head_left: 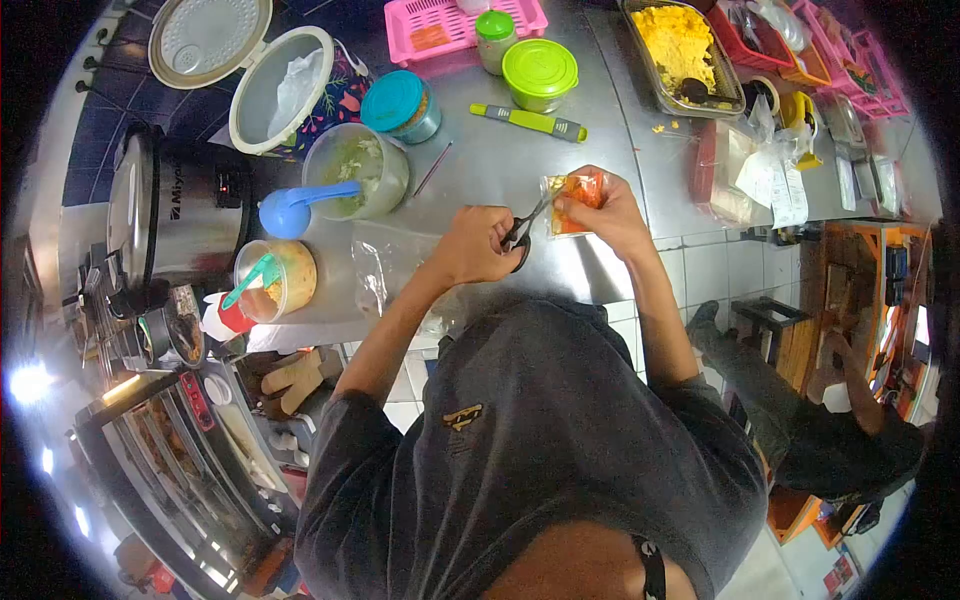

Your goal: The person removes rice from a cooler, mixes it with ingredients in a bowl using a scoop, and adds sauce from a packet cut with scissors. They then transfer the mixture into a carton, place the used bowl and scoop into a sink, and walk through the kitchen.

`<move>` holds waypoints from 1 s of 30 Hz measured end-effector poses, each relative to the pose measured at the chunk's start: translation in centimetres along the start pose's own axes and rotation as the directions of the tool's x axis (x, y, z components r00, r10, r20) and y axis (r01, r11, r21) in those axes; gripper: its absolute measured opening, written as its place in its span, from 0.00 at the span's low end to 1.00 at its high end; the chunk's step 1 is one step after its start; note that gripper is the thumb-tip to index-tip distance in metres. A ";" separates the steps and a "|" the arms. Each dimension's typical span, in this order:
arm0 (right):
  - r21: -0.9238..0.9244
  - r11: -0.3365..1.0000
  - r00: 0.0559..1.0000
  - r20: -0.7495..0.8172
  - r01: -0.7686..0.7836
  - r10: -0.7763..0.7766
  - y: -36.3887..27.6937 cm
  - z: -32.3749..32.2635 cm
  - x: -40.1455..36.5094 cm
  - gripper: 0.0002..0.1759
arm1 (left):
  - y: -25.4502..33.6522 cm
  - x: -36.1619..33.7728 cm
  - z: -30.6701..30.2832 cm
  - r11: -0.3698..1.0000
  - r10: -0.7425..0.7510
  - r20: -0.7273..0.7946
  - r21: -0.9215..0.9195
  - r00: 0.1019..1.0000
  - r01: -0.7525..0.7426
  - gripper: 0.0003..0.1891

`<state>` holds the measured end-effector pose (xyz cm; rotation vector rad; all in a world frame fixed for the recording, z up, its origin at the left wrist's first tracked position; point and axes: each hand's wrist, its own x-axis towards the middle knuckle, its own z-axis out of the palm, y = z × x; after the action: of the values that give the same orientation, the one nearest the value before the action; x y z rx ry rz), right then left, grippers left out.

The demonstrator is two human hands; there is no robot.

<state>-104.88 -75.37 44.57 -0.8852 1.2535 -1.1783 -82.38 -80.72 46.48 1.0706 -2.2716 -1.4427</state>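
Observation:
Black-handled scissors point(521, 236) are gripped in my left hand point(478, 245), fingers wrapped through the handles. Their blades point up and right, reaching the left edge of a small clear sachet point(570, 222) with orange-red and yellowish contents. My right hand point(606, 212) pinches this sachet by its right side, above the metal table point(480, 180). Whether the blades have cut into the plastic cannot be made out. A clear plastic bag point(385, 265) lies to the left of my left forearm.
Left stand a tub with a blue ladle point(290, 211), a tub with a green spoon point(255, 278) and a rice cooker point(185, 205). Behind are a green-lidded container point(540, 75), a green-grey tool point(528, 122) and a tray of yellow food point(672, 50). Another person point(850, 440) is at right.

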 end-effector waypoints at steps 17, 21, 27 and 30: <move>-0.010 0.999 0.998 -0.041 0.037 -0.038 -1.3 0.6 -0.3 0.16 | -0.6 -0.3 0.0 0.988 0.092 -0.012 0.122 0.996 -0.090 0.12; -0.097 0.994 0.998 -0.033 0.050 -0.054 -0.8 0.3 -0.2 0.16 | -0.6 -0.5 0.4 0.997 0.067 -0.040 0.028 0.997 -0.066 0.11; -0.061 0.998 0.999 -0.021 0.031 -0.032 -1.2 0.6 -0.4 0.19 | -0.7 -0.6 0.5 0.999 0.034 -0.030 -0.028 0.999 -0.034 0.11; -0.040 0.999 1.000 -0.014 0.027 -0.027 -1.2 0.6 -0.4 0.18 | 0.1 -0.6 0.5 0.998 0.017 -0.022 -0.060 1.000 -0.019 0.13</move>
<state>-104.45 -75.27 45.86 -0.9273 1.2842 -1.1863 -82.24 -79.94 46.42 1.0399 -2.2025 -1.4759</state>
